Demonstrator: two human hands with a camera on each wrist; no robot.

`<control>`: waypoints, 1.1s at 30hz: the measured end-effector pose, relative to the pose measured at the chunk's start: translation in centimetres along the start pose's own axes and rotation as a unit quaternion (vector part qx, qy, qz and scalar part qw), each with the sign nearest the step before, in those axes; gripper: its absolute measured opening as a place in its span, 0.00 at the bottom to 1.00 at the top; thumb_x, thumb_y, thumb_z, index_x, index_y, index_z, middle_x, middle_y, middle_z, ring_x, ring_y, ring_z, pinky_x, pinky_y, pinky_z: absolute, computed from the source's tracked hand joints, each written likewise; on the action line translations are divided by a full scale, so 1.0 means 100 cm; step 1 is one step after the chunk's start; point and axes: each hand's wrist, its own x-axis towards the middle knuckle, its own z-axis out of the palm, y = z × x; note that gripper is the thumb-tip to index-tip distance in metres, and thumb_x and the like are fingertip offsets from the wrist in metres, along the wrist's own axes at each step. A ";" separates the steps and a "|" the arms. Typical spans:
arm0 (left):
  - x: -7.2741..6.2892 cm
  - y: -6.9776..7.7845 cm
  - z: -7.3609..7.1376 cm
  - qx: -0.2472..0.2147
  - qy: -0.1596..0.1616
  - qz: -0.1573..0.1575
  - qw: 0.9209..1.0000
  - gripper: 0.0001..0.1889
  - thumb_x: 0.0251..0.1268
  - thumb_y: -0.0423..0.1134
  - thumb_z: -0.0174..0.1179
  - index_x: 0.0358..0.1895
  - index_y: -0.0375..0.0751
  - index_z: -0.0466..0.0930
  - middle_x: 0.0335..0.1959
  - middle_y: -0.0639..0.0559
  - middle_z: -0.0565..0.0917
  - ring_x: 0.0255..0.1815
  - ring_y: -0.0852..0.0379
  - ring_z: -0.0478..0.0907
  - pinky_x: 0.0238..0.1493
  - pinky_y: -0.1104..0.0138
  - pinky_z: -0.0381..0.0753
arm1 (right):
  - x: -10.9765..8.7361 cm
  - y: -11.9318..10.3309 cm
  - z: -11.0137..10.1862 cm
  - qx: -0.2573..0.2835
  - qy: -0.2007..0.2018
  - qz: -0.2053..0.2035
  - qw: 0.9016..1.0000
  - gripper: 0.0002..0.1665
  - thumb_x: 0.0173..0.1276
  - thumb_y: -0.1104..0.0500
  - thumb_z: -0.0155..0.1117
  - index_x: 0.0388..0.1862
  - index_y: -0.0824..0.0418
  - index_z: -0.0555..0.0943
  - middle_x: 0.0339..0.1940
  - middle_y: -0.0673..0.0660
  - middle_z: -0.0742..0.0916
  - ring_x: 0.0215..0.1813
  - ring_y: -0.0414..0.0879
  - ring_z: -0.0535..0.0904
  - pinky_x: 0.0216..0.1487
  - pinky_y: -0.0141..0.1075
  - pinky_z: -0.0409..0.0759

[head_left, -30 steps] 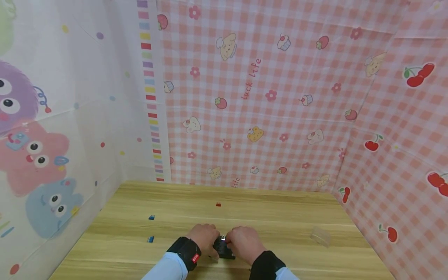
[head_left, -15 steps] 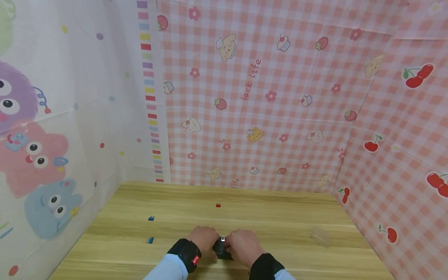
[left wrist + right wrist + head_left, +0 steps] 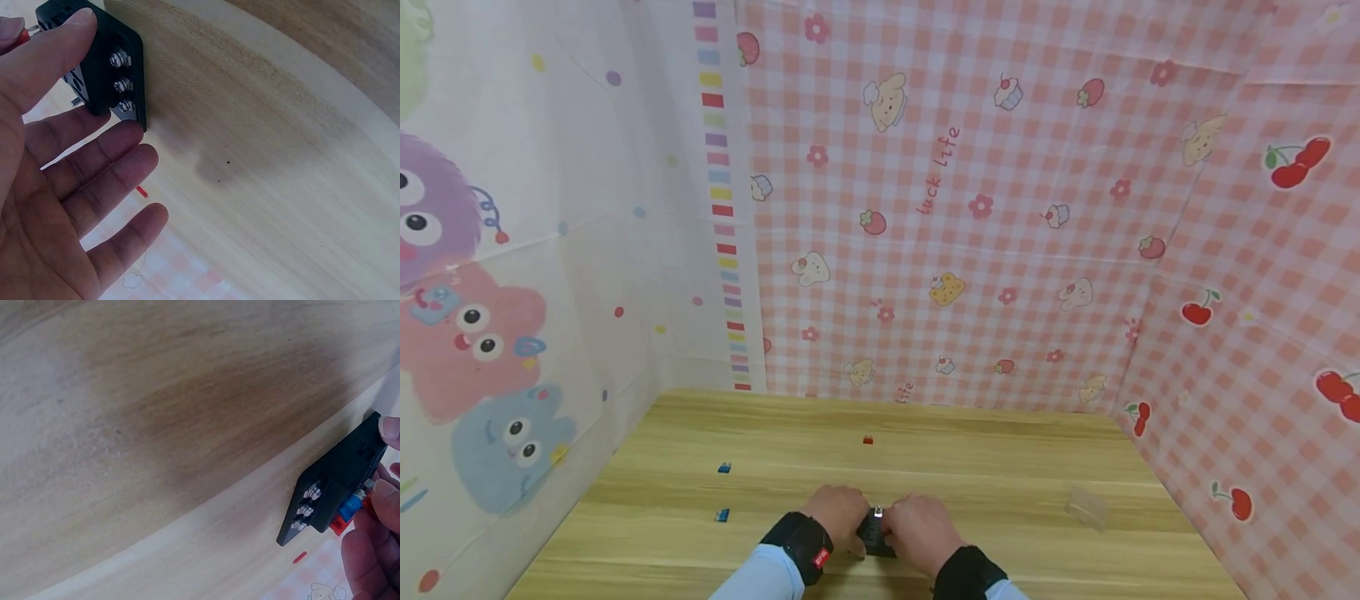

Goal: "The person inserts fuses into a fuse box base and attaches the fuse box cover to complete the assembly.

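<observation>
Black block (image 3: 340, 464) is between the two hands, toward the near side of the table (image 3: 1000, 467); cannot tell whether its base touches the wood. Left hand (image 3: 837, 512) grips it with thumb and index finger, the other fingers loose, while the right hand (image 3: 921, 529) appears to pinch a small red part (image 3: 24, 39) beside a blue part (image 3: 351, 506) at the block's side. Technique, as judged — brace the block firmly with the left, work the red part along its own line with small, even force, and avoid twisting.
</observation>
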 end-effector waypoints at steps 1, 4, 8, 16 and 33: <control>0.000 0.000 0.001 0.002 0.001 0.001 1.000 0.18 0.41 0.50 0.80 0.33 0.46 0.85 0.25 0.59 0.76 0.26 0.62 0.70 0.34 0.64 0.72 | 0.000 0.000 0.001 -0.002 0.001 0.000 1.000 0.09 0.54 0.56 0.77 0.20 0.47 0.85 0.18 0.40 0.80 0.22 0.34 0.70 0.25 0.32 0.67; 0.002 0.000 0.003 0.008 0.003 0.003 1.000 0.19 0.41 0.51 0.80 0.32 0.46 0.85 0.25 0.58 0.77 0.27 0.61 0.71 0.34 0.64 0.73 | 0.000 0.000 0.003 -0.006 -0.001 0.002 1.000 0.09 0.54 0.56 0.78 0.20 0.48 0.85 0.18 0.40 0.80 0.21 0.34 0.69 0.24 0.32 0.67; 0.001 0.000 0.001 0.011 0.000 0.002 1.000 0.19 0.41 0.51 0.80 0.33 0.45 0.85 0.25 0.58 0.77 0.27 0.61 0.71 0.34 0.63 0.73 | 0.000 -0.001 0.006 -0.011 -0.006 0.007 1.000 0.08 0.54 0.55 0.78 0.20 0.47 0.85 0.18 0.40 0.79 0.21 0.34 0.69 0.24 0.32 0.67; -0.001 0.002 0.001 0.017 0.005 0.002 1.000 0.19 0.41 0.51 0.80 0.32 0.45 0.85 0.25 0.58 0.77 0.27 0.61 0.71 0.33 0.63 0.73 | 0.001 -0.001 0.009 -0.015 -0.006 0.011 1.000 0.08 0.53 0.56 0.78 0.20 0.47 0.85 0.18 0.42 0.79 0.22 0.35 0.70 0.23 0.33 0.68; -0.001 0.001 -0.002 0.019 0.004 0.006 1.000 0.19 0.42 0.51 0.80 0.32 0.45 0.84 0.25 0.58 0.77 0.27 0.61 0.71 0.33 0.64 0.73 | 0.001 0.000 0.011 -0.014 -0.007 0.012 1.000 0.08 0.53 0.55 0.78 0.21 0.47 0.85 0.17 0.42 0.79 0.21 0.36 0.68 0.23 0.33 0.67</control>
